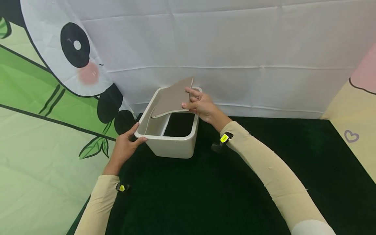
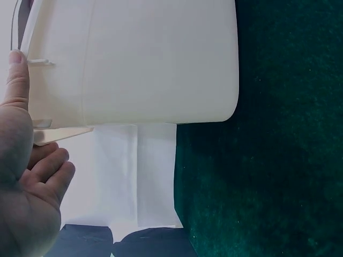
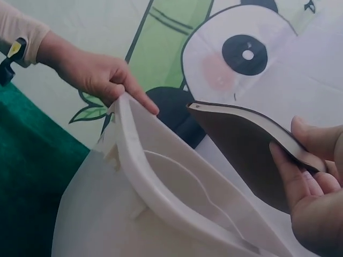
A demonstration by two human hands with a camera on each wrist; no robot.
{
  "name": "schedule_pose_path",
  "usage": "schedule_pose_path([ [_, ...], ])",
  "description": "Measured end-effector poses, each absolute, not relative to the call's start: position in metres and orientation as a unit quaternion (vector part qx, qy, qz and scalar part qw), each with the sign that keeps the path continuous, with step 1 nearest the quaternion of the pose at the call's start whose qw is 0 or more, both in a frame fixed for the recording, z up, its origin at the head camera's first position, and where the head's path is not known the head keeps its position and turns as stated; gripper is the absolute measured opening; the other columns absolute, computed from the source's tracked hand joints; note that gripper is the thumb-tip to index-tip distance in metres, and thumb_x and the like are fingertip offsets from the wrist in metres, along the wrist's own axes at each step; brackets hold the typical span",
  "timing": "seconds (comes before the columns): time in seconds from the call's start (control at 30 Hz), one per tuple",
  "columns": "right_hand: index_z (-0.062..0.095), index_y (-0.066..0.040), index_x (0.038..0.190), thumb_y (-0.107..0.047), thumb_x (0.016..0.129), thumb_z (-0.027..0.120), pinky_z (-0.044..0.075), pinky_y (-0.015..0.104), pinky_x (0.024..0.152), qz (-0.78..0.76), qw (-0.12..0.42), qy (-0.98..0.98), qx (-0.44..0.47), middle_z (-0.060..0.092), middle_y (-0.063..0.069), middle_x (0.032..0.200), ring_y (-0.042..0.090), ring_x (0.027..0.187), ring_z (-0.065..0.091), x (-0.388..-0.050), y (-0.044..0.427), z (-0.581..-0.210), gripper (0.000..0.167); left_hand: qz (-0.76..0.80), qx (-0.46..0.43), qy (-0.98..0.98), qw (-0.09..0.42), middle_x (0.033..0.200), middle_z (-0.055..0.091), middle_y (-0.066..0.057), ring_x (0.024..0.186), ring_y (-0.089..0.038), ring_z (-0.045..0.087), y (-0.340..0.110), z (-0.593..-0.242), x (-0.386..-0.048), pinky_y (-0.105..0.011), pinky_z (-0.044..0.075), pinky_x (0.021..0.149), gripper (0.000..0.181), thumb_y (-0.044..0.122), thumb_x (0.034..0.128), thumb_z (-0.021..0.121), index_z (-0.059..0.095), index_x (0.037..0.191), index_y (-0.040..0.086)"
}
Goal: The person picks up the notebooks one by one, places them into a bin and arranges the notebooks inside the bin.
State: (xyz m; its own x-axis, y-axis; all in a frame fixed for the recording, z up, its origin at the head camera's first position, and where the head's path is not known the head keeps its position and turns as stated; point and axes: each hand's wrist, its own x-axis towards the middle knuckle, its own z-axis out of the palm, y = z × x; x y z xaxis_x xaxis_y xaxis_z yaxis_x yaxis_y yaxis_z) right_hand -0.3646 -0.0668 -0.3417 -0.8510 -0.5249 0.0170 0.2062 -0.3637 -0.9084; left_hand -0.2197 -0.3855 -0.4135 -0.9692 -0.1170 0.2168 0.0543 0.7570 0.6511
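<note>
My right hand (image 1: pixel 204 106) grips a taupe soft-covered notebook (image 1: pixel 173 96) by its right edge, thumb on one cover and fingers on the other. Pale page edges (image 3: pixel 252 116) show along its side, and the cover bows slightly. The notebook is tilted over the mouth of a white plastic bin (image 1: pixel 173 148). At the bin's near left corner, my left hand (image 1: pixel 124 147) holds the rim, its thumb on the front and its index finger along the left side. Inside the bin lies a dark flat area (image 1: pixel 180 124) beside a pale strip; what it is, I cannot tell.
The bin stands on a dark green cloth surface (image 1: pixel 211 189), close to a white fabric backdrop (image 1: pixel 220 42). Printed panda and bamboo fabric (image 1: pixel 67 81) hangs on the left. Yellow-tagged straps (image 1: pixel 226 137) are on both wrists.
</note>
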Motion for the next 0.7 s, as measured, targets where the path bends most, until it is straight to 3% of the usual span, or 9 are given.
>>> schedule_pose_path([
  [0.13, 0.048, -0.018, 0.154, 0.018, 0.089, 0.067, 0.061, 0.030, 0.081, -0.810, 0.229, 0.520, -0.145, 0.050, -0.002, 0.072, 0.016, 0.083, 0.073, -0.365, -0.078, -0.345, 0.077, -0.354, 0.011, -0.926, 0.130, 0.158, 0.041, -0.019, 0.142, -0.048, 0.041, -0.387, -0.414, -0.220, -0.069, 0.039, 0.108, 0.082, 0.046, 0.0908, 0.075, 0.036, 0.160, 0.024],
  [0.23, 0.047, -0.017, 0.155, 0.017, 0.089, 0.068, 0.061, 0.029, 0.081, -0.808, 0.232, 0.524, -0.139, 0.070, 0.008, 0.110, 0.015, 0.085, 0.072, -0.364, -0.083, -0.349, 0.077, -0.361, 0.011, -0.924, 0.129, 0.159, 0.040, -0.018, 0.143, -0.048, 0.040, -0.388, -0.415, -0.220, -0.068, 0.038, 0.109, 0.082, 0.044, 0.0907, 0.075, 0.036, 0.160, 0.024],
  [0.37, 0.044, -0.017, 0.156, 0.017, 0.089, 0.068, 0.061, 0.027, 0.079, -0.806, 0.238, 0.524, -0.139, 0.058, 0.018, 0.145, 0.015, 0.085, 0.071, -0.363, -0.087, -0.353, 0.079, -0.364, 0.011, -0.922, 0.129, 0.160, 0.039, -0.017, 0.143, -0.048, 0.040, -0.388, -0.415, -0.220, -0.068, 0.038, 0.109, 0.082, 0.044, 0.0908, 0.075, 0.035, 0.160, 0.025],
  [0.5, 0.044, -0.017, 0.156, 0.017, 0.088, 0.068, 0.061, 0.027, 0.078, -0.803, 0.240, 0.529, -0.133, 0.052, 0.021, 0.150, 0.014, 0.086, 0.070, -0.363, -0.091, -0.357, 0.079, -0.365, 0.010, -0.922, 0.129, 0.160, 0.039, -0.018, 0.142, -0.048, 0.041, -0.388, -0.415, -0.220, -0.067, 0.039, 0.108, 0.082, 0.044, 0.0908, 0.075, 0.036, 0.160, 0.024],
  [0.7, 0.042, -0.015, 0.157, 0.016, 0.089, 0.069, 0.060, 0.032, 0.086, -0.791, 0.241, 0.547, -0.130, 0.045, 0.017, 0.157, 0.020, 0.103, 0.070, -0.364, -0.096, -0.361, 0.080, -0.370, 0.012, -0.920, 0.127, 0.160, 0.039, -0.017, 0.143, -0.048, 0.040, -0.387, -0.414, -0.220, -0.068, 0.038, 0.109, 0.083, 0.045, 0.0904, 0.075, 0.036, 0.160, 0.025],
])
